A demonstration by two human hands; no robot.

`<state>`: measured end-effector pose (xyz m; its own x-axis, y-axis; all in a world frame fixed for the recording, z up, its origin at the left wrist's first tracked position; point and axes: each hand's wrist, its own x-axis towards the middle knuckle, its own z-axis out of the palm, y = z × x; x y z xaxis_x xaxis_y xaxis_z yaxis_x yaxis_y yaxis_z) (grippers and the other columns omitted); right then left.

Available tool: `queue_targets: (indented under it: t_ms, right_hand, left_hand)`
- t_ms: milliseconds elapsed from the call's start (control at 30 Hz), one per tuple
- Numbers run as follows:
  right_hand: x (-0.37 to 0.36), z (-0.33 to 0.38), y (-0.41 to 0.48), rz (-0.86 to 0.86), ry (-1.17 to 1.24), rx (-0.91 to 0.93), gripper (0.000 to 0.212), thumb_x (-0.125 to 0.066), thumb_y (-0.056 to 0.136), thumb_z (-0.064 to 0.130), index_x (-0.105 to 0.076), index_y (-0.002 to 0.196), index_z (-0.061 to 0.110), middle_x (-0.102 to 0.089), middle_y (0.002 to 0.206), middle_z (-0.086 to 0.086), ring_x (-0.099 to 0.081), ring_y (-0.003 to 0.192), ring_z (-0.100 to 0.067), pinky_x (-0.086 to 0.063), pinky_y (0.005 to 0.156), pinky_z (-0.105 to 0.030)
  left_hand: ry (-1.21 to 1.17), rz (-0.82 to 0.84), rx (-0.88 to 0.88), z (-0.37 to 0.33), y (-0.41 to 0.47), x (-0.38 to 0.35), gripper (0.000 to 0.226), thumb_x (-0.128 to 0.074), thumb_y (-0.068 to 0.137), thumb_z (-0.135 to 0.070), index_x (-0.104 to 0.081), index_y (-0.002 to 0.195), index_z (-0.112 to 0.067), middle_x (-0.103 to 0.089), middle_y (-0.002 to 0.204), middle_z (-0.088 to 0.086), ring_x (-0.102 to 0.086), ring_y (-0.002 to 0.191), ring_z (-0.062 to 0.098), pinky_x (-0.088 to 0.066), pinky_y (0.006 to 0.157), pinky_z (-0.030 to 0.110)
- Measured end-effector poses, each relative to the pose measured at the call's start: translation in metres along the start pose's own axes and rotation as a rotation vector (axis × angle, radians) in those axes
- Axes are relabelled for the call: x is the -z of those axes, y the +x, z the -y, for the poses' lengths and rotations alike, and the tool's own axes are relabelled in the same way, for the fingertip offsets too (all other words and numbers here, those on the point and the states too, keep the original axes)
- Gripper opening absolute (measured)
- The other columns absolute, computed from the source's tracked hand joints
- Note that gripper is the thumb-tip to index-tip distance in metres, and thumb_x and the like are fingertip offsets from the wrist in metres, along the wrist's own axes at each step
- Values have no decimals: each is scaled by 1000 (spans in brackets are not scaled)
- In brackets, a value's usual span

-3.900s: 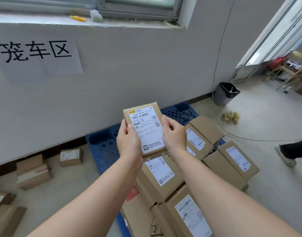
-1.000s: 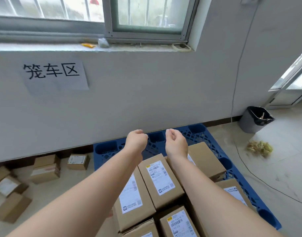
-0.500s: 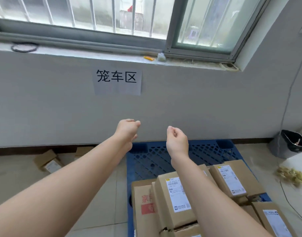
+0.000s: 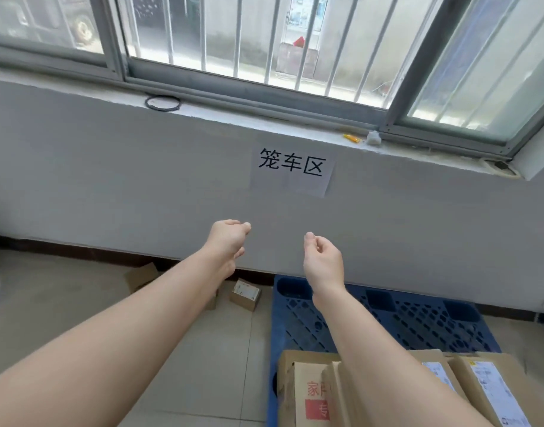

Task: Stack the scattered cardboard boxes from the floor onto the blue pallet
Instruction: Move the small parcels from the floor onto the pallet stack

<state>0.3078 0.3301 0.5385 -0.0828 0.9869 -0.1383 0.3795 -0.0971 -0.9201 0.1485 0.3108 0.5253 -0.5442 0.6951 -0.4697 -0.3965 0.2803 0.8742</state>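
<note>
Both empty, fingers loosely curled, my left hand (image 4: 229, 238) and right hand (image 4: 323, 260) reach forward, ready, I judge, for a pick. One box (image 4: 245, 294) lies on the floor (image 4: 79, 303) by the wall (image 4: 110, 180), just left of the pallet (image 4: 387, 318), whose near end carries a stack (image 4: 310, 389).

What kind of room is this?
Probably a parcel storeroom or small warehouse: labelled boxes sit on a blue pallet, a loose box lies on the floor, and a printed sign hangs on the wall.
</note>
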Motion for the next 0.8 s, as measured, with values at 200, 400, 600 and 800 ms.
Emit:
queue_targets:
  t_ms: [200,400,600,800]
  right_hand:
    - [-31,3,-19,104,-19,68,42,-39,101,34,-26,66,17,-24,59,5,-22,55,-13,-23,56,-28]
    - [-78,-4,-32,201,-33,88,36,-40,101,35,-36,73,12,-27,61,4,-27,59,-13,-27,57,-29]
    - [-155,1,-15,256,-60,67,39,-39,101,36,-33,69,14,-28,60,5,-28,58,-14,-27,58,-29]
    - [-250,16,17,270,-91,51,44,-39,100,35,-27,62,17,-27,57,6,-26,55,-14,-24,57,-29]
  left_hand:
    - [-48,-123,-12,6,-13,56,45,-56,95,-11,-44,136,0,-48,138,17,-45,129,30,-40,96,36]
    - [-103,-224,27,20,-8,113,20,-54,95,-9,-55,114,-4,-52,126,12,-49,117,26,-40,97,37]
    - [-136,-281,70,17,38,165,5,-54,95,-9,-58,99,-8,-52,129,12,-49,117,25,-39,107,41]
    - [-119,-309,100,5,110,219,43,-55,96,-15,-46,136,-3,-47,141,12,-46,128,29,-41,98,36]
